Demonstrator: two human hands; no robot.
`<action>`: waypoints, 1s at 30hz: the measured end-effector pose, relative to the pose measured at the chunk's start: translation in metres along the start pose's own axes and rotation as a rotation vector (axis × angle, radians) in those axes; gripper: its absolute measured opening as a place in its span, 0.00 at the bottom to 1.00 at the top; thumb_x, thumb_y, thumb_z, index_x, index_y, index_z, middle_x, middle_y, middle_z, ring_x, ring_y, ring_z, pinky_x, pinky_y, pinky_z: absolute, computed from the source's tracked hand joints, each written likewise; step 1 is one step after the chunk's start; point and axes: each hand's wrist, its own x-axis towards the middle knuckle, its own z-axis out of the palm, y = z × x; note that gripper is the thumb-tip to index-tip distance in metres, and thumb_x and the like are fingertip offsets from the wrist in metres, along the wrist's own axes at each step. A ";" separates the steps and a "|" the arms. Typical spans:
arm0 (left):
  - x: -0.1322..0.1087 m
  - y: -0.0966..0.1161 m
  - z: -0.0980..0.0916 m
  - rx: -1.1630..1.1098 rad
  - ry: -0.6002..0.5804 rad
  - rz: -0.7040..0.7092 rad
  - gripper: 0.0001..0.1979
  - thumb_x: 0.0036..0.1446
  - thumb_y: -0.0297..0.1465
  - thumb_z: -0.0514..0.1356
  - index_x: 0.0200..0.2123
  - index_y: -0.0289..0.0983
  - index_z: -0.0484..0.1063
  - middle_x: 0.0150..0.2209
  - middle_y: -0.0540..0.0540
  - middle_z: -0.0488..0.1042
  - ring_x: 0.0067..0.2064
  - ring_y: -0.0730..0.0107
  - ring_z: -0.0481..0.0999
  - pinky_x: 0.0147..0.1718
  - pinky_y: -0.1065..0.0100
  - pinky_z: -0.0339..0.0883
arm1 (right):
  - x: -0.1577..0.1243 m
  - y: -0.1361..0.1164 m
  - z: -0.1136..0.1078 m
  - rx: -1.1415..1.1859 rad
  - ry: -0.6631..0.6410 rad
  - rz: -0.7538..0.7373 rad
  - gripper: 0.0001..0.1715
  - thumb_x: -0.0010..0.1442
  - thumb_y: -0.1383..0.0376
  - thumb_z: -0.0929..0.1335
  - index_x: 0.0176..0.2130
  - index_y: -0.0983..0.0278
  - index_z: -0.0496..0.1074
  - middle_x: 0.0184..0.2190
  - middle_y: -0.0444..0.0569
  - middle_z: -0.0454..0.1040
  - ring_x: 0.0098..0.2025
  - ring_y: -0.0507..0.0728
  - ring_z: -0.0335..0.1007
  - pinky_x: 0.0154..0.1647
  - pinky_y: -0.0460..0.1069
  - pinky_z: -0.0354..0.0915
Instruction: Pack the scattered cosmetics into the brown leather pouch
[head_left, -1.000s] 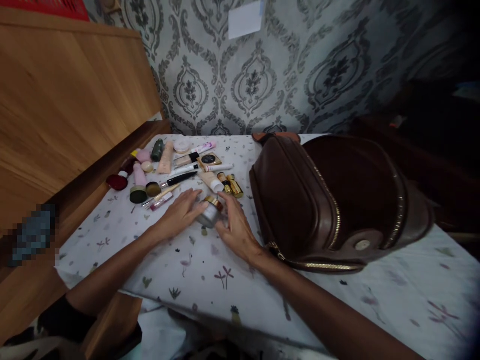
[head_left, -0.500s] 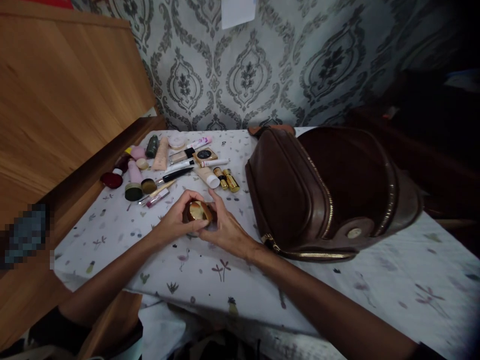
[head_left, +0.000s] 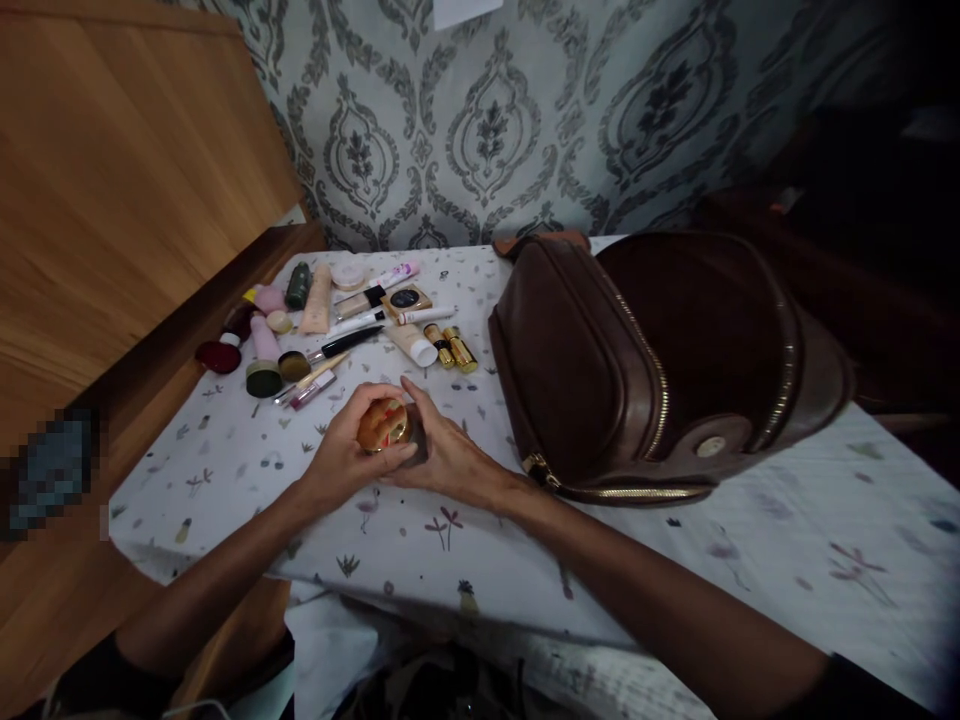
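Both hands hold a small round jar with a gold lid [head_left: 383,425] just above the table. My left hand [head_left: 346,455] wraps its fingers round the lid from the left. My right hand [head_left: 442,455] cups the jar's body from the right, fingers curled against it. The jar's lower part is hidden behind the fingers. A large brown leather bag [head_left: 645,360] with a gold zip lies on its side just right of my hands.
Several cosmetics lie in a cluster at the table's far left: tubes, a black brush [head_left: 346,342], two gold lipsticks [head_left: 451,350], a compact [head_left: 405,299], small pots. The table has a white patterned cloth [head_left: 420,540]. A wooden headboard [head_left: 112,200] stands left, patterned wallpaper behind.
The jar lay on its side on the cloth under my hands; both hands have since picked it up and turned it upright, lid facing me, drawing it slightly nearer.
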 end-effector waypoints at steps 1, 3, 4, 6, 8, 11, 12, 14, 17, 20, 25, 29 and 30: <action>0.001 0.002 0.001 0.037 0.011 0.048 0.26 0.59 0.51 0.63 0.54 0.43 0.66 0.49 0.44 0.72 0.48 0.60 0.75 0.47 0.61 0.72 | 0.000 -0.001 -0.001 0.023 -0.007 -0.001 0.58 0.48 0.59 0.78 0.69 0.61 0.52 0.53 0.54 0.74 0.51 0.61 0.74 0.51 0.56 0.70; 0.004 0.006 0.000 0.168 -0.003 0.164 0.23 0.63 0.50 0.59 0.55 0.43 0.65 0.49 0.43 0.72 0.48 0.60 0.74 0.47 0.60 0.71 | 0.000 -0.001 -0.002 0.053 -0.009 -0.019 0.45 0.48 0.59 0.77 0.61 0.62 0.62 0.48 0.50 0.76 0.47 0.60 0.75 0.46 0.54 0.70; 0.006 0.006 -0.002 0.255 -0.019 0.232 0.22 0.65 0.49 0.58 0.55 0.43 0.66 0.48 0.43 0.72 0.48 0.59 0.73 0.47 0.60 0.70 | 0.000 -0.001 -0.002 0.052 0.006 -0.037 0.40 0.49 0.60 0.77 0.58 0.63 0.65 0.46 0.49 0.77 0.45 0.59 0.75 0.45 0.53 0.70; 0.010 0.005 -0.007 0.429 -0.045 0.365 0.22 0.67 0.49 0.54 0.54 0.41 0.66 0.47 0.42 0.72 0.47 0.58 0.72 0.46 0.58 0.69 | 0.000 0.001 0.000 0.015 0.057 -0.079 0.35 0.48 0.62 0.76 0.54 0.64 0.67 0.44 0.48 0.76 0.44 0.58 0.74 0.44 0.53 0.69; 0.013 0.001 -0.010 0.556 -0.044 0.456 0.22 0.68 0.50 0.51 0.53 0.40 0.66 0.45 0.41 0.72 0.45 0.58 0.72 0.44 0.58 0.68 | 0.001 0.003 0.003 -0.057 0.101 -0.120 0.33 0.49 0.63 0.75 0.52 0.64 0.66 0.44 0.48 0.75 0.43 0.58 0.73 0.44 0.53 0.69; 0.013 -0.004 -0.010 0.633 -0.023 0.464 0.24 0.69 0.52 0.46 0.49 0.40 0.66 0.42 0.42 0.72 0.43 0.58 0.72 0.40 0.59 0.68 | 0.001 0.003 0.006 -0.200 0.115 -0.135 0.26 0.50 0.64 0.74 0.47 0.63 0.66 0.42 0.49 0.73 0.43 0.59 0.71 0.44 0.53 0.67; 0.013 -0.005 -0.008 0.644 -0.015 0.440 0.24 0.69 0.52 0.45 0.48 0.40 0.66 0.41 0.42 0.72 0.42 0.58 0.72 0.39 0.59 0.68 | 0.001 0.003 0.007 -0.257 0.115 -0.126 0.24 0.49 0.64 0.73 0.45 0.63 0.66 0.41 0.49 0.73 0.42 0.59 0.70 0.44 0.54 0.67; 0.011 -0.006 -0.003 0.662 0.009 0.355 0.23 0.69 0.51 0.44 0.45 0.40 0.66 0.39 0.44 0.72 0.40 0.59 0.72 0.37 0.59 0.66 | 0.002 0.002 0.008 -0.385 0.125 -0.097 0.21 0.49 0.64 0.73 0.42 0.63 0.66 0.40 0.50 0.72 0.43 0.61 0.69 0.45 0.55 0.66; 0.010 -0.001 0.005 0.677 0.055 0.186 0.20 0.68 0.49 0.44 0.43 0.40 0.65 0.37 0.45 0.71 0.37 0.61 0.72 0.34 0.60 0.64 | 0.002 0.000 0.010 -0.540 0.164 -0.070 0.21 0.50 0.62 0.73 0.42 0.65 0.67 0.40 0.52 0.72 0.44 0.62 0.67 0.48 0.56 0.64; 0.013 0.006 0.007 0.663 0.026 0.049 0.18 0.67 0.47 0.46 0.43 0.40 0.65 0.39 0.46 0.71 0.37 0.61 0.72 0.35 0.60 0.64 | 0.002 -0.003 0.010 -0.593 0.189 -0.025 0.22 0.51 0.61 0.72 0.44 0.66 0.67 0.41 0.54 0.72 0.44 0.63 0.66 0.47 0.56 0.63; 0.017 0.009 -0.003 0.569 -0.076 0.056 0.19 0.66 0.48 0.51 0.46 0.39 0.65 0.40 0.47 0.71 0.37 0.63 0.72 0.36 0.63 0.65 | 0.003 -0.008 0.006 -0.553 0.159 0.047 0.23 0.49 0.62 0.74 0.43 0.67 0.68 0.40 0.53 0.72 0.44 0.63 0.66 0.47 0.56 0.62; 0.018 0.004 -0.014 0.506 -0.154 0.243 0.21 0.68 0.50 0.50 0.47 0.38 0.66 0.40 0.47 0.71 0.38 0.64 0.72 0.37 0.64 0.65 | 0.002 -0.013 -0.002 -0.395 0.062 0.027 0.26 0.47 0.60 0.76 0.43 0.65 0.69 0.39 0.49 0.74 0.43 0.61 0.69 0.47 0.56 0.63; 0.019 0.004 -0.016 0.497 -0.169 0.284 0.22 0.69 0.51 0.49 0.47 0.38 0.66 0.40 0.46 0.71 0.39 0.64 0.72 0.38 0.64 0.65 | 0.002 -0.014 -0.004 -0.328 0.045 0.014 0.27 0.46 0.60 0.77 0.44 0.65 0.70 0.39 0.48 0.74 0.43 0.60 0.70 0.47 0.55 0.64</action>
